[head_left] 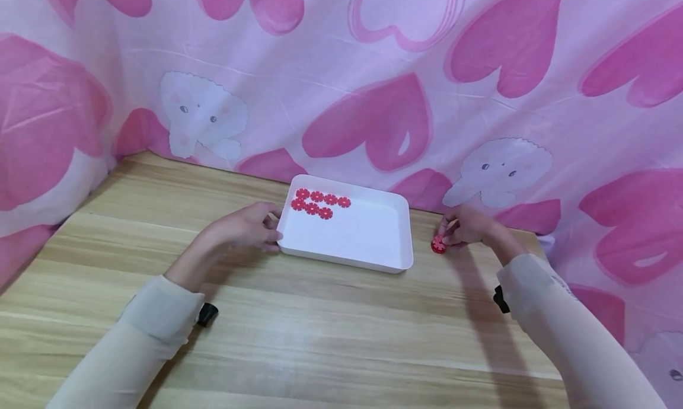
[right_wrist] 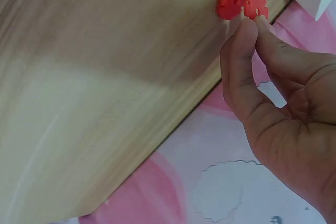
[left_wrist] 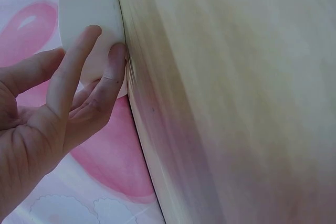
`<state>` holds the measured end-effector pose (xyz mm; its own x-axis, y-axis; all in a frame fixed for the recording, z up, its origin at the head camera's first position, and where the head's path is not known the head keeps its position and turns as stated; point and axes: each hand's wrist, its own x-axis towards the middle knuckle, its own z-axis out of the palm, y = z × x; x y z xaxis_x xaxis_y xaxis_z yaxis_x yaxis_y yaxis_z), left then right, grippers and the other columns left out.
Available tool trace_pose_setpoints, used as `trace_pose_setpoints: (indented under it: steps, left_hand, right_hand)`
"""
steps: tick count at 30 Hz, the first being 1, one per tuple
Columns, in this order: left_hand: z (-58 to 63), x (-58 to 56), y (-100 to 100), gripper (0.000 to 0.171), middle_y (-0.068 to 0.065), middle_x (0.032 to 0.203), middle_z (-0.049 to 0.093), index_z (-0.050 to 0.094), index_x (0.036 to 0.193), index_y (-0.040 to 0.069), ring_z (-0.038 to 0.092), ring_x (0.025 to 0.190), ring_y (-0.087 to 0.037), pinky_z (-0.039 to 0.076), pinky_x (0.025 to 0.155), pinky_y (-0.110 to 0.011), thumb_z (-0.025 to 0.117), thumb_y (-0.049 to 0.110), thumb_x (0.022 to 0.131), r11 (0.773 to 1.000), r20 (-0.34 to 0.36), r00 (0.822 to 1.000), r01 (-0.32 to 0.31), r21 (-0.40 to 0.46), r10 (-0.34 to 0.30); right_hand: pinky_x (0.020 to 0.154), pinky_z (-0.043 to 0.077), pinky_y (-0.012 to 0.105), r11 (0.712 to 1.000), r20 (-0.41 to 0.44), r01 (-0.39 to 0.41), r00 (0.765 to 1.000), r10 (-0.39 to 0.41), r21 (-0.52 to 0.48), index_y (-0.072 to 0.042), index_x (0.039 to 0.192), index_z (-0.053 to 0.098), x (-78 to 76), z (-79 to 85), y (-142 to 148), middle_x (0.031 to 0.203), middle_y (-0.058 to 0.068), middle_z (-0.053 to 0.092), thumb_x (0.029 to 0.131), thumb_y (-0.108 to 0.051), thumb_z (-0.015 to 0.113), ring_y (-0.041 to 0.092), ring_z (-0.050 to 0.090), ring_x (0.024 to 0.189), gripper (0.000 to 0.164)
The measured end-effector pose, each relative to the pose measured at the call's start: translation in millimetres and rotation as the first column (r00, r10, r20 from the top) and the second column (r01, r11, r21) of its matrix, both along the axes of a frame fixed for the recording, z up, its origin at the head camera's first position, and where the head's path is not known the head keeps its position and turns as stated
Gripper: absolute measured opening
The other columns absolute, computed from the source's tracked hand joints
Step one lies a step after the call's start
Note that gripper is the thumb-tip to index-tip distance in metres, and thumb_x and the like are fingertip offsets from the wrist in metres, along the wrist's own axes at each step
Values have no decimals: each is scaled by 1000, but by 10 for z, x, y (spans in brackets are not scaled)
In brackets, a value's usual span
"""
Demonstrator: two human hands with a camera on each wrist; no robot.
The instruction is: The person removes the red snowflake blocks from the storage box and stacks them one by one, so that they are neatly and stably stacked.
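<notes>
left hand (head_left: 246, 226): fingers apart, touching white tray (head_left: 363, 237)
right hand (head_left: 465, 226): fingertips clamped on red disc (right_wrist: 255, 3)
white tray: red pieces (head_left: 331, 200) in two rows

The left hand (left_wrist: 55, 108) reaches in from the left edge, its fingers (left_wrist: 112, 74) spread and lightly bent, with two fingertips against the smooth outer wall of a white tray (left_wrist: 86, 1) at the top. Other fingers are partly hidden behind these. The wood-grained counter (left_wrist: 247, 87) fills the right side, a darker shadowed band running down it. Beyond its slanting edge, a cloth (left_wrist: 118, 161) shows pink shapes and pale scalloped outlines at lower left.
</notes>
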<state>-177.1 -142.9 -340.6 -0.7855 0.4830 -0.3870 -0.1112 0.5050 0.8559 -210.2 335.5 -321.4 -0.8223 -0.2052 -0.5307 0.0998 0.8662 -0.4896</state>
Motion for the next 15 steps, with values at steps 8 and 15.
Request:
trace_pose_setpoints:
  steps: [8, 15]
  left_hand:
    - [-5, -1, 13, 52, -27, 121, 59, 40, 152, -15, 72, 101, -26, 68, 94, -35, 60, -5, 105, 1000, 11, 1000, -1, 7, 1]
    - [-12, -14, 11, 54, -27, 121, 58, 39, 152, -15, 72, 98, -23, 69, 94, -35, 61, -5, 105, 1000, 12, 1000, -7, 7, 7]
  right_hand:
    - [74, 70, 34, 999, 13, 42, 999, -41, -28, 8, 103, 68, 23, -119, 56, 100, 16, 69, 95, 6, 74, 16, 66, 83, 10]
    - [77, 71, 37, 998, 19, 54, 998, -53, -23, 12, 115, 67, 16, -123, 47, 107, 21, 71, 99, -2, 74, 15, 71, 80, 23]
